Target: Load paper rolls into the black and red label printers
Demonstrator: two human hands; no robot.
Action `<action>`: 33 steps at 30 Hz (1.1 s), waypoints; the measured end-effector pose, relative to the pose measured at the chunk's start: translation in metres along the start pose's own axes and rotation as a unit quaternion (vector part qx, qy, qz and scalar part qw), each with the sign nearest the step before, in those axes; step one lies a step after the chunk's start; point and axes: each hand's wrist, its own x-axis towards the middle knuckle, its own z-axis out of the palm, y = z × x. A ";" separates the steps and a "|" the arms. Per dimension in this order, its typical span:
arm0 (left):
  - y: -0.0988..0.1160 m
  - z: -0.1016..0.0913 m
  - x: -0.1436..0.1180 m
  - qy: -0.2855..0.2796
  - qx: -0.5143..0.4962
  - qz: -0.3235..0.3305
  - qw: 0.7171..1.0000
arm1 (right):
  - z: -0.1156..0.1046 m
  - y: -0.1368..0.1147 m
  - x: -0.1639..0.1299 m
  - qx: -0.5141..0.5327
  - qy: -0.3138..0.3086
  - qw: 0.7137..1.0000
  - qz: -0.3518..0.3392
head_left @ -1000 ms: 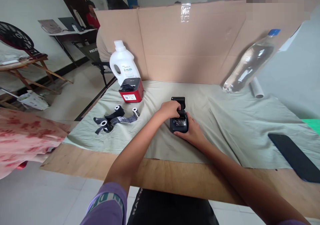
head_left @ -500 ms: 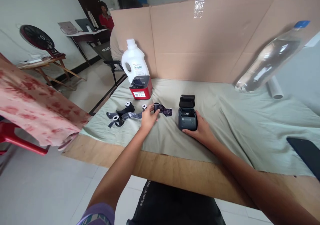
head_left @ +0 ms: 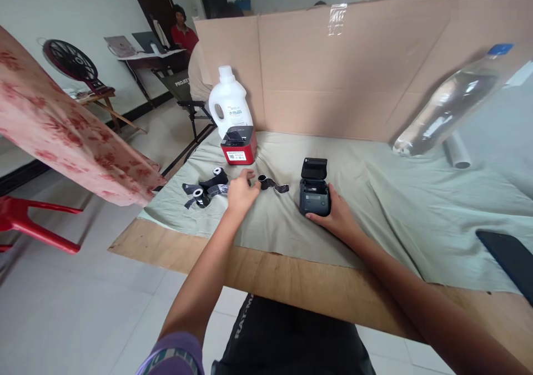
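My right hand (head_left: 339, 214) is wrapped around the right side and front corner of a small dark portable printer (head_left: 315, 202), which stands on the cloth with its lid raised. My left hand (head_left: 242, 191) is low over the cloth, thumb and fingers apart. Just right of its thumb stands a dark ribbon roll (head_left: 262, 182) with a loose strip trailing to the right. Left of that hand lie a black roll with a white core (head_left: 200, 197) and another dark roll (head_left: 216, 176), with loose strips. Whatever is under the left palm is hidden.
Behind the rolls stand a red and black box-shaped device (head_left: 239, 147) and a white jug (head_left: 231, 103). A cardboard panel (head_left: 312, 70) closes off the back. To the right are a large clear bottle (head_left: 449, 109), a grey tube (head_left: 458, 150) and a dark phone (head_left: 506, 258).
My left hand has moved left, off the ribbon roll by its thumb, and now covers the roll that showed beside it. My right hand stays on the printer. The view has shifted slightly.
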 end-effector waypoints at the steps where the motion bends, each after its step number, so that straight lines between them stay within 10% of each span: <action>1: -0.001 -0.006 0.001 0.038 0.029 0.005 0.999 | 0.000 0.000 0.000 -0.001 0.001 1.000 -0.001; 4: -0.009 -0.012 0.008 0.098 0.127 0.024 0.987 | 0.002 0.002 0.000 -0.005 0.008 1.000 -0.003; 9: -0.022 -0.004 0.016 0.025 0.200 -0.006 0.979 | 0.006 0.006 0.000 -0.004 0.002 1.000 0.002; 19: 0.014 -0.019 -0.014 0.127 0.016 0.172 0.977 | -0.013 -0.025 0.005 0.091 0.117 0.985 -0.092; 26: 0.049 0.016 -0.059 0.038 0.020 0.303 0.952 | -0.027 -0.098 0.041 0.372 -0.163 0.912 0.060; 33: 0.049 0.018 -0.050 0.058 0.022 0.277 0.959 | -0.046 -0.093 0.076 0.354 -0.212 0.910 0.047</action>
